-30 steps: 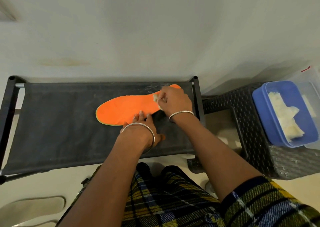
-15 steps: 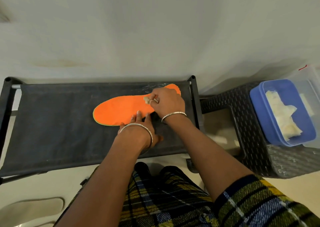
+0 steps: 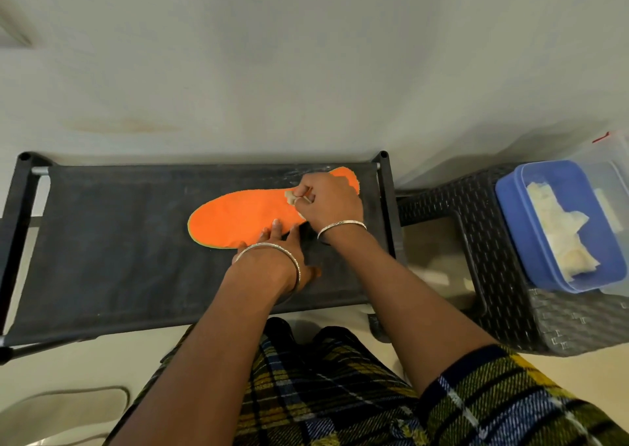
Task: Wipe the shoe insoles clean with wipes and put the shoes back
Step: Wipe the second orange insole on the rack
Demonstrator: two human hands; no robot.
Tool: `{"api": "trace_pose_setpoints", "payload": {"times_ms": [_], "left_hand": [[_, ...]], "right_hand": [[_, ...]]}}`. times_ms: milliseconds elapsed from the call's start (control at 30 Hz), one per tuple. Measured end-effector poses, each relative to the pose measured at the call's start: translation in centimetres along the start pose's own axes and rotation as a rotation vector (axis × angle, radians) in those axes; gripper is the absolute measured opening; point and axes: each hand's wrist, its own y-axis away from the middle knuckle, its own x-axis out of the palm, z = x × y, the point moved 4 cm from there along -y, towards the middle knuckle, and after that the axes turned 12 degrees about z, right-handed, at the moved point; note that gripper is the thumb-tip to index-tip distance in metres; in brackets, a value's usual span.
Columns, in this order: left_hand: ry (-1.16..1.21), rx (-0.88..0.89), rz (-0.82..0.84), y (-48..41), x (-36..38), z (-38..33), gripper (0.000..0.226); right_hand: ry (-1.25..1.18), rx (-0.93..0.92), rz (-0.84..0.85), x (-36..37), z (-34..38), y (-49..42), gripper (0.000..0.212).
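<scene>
An orange insole (image 3: 238, 217) lies flat on the black fabric shelf (image 3: 119, 241), its heel end to the right. My right hand (image 3: 328, 200) grips a small crumpled wipe (image 3: 291, 196) and presses it on the insole near the heel. My left hand (image 3: 279, 251) lies flat with straight fingers, its fingertips pressing the insole's near edge. No shoe shows clearly in this view.
A dark woven stool (image 3: 503, 275) stands to the right of the shelf. On it sits a blue tub (image 3: 510, 214) with pale wipes (image 3: 561, 228) inside, beside a clear box (image 3: 612, 159). A pale flat shape (image 3: 61, 408) lies on the floor at bottom left. A wall rises behind.
My right hand with the wipe has slid a little leftward along the insole from the heel end. My left hand stays pressed on the near edge.
</scene>
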Motion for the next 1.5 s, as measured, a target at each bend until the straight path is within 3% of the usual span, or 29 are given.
{"api": "trace_pose_setpoints", "payload": {"times_ms": [133, 233, 333, 467, 533, 633, 767, 867, 1000, 1067, 1133, 1267, 1367, 1500], "left_hand": [[-0.017, 0.007, 0.025, 0.2, -0.1, 0.0, 0.092], [-0.022, 0.003, 0.03, 0.2, -0.1, -0.1, 0.092], [-0.021, -0.006, 0.023, 0.0, -0.1, -0.1, 0.091], [0.013, 0.015, 0.0, -0.5, -0.1, 0.1, 0.091], [0.018, 0.023, 0.007, -0.4, 0.0, 0.2, 0.092], [-0.009, 0.015, 0.018, -0.2, 0.0, 0.2, 0.091], [-0.03, 0.008, 0.04, 0.2, -0.1, 0.1, 0.09], [-0.027, 0.006, 0.026, 0.2, -0.1, 0.0, 0.091], [0.003, 0.012, 0.019, 0.0, -0.1, -0.1, 0.091], [0.0, 0.014, 0.018, 0.1, -0.1, -0.1, 0.091], [-0.018, 0.016, 0.02, 0.3, -0.1, -0.1, 0.09], [-0.018, 0.017, 0.045, 0.5, -0.3, -0.1, 0.09], [-0.007, 0.004, 0.034, 0.2, 0.0, -0.2, 0.092], [0.013, 0.003, 0.01, -0.2, 0.1, -0.2, 0.091]], "right_hand": [[0.04, 0.202, -0.223, -3.1, -3.4, -0.3, 0.009], [-0.012, 0.253, -0.309, -3.8, -4.8, 0.1, 0.008], [-0.022, 0.212, -0.243, -2.6, -3.2, -0.3, 0.011], [-0.055, 0.02, 0.016, 0.5, -0.4, -0.8, 0.015], [0.007, 0.024, 0.036, 0.3, -0.3, -0.8, 0.015], [0.077, 0.167, -0.129, -2.0, -2.3, -0.6, 0.021], [-0.081, 0.279, -0.306, -3.8, -4.6, -0.2, 0.008], [-0.053, 0.205, -0.21, -2.3, -2.9, -0.6, 0.011], [-0.084, 0.01, 0.056, 0.4, -0.4, -0.8, 0.013], [-0.015, 0.046, 0.034, -0.1, -0.7, -0.8, 0.015], [0.04, 0.144, -0.105, -1.9, -2.2, -0.8, 0.014], [-0.035, 0.243, -0.27, -3.6, -4.4, -0.3, 0.005], [-0.064, 0.178, -0.232, -2.5, -3.1, -0.3, 0.005], [-0.065, -0.005, 0.015, 0.0, -0.5, -0.3, 0.01]]}}
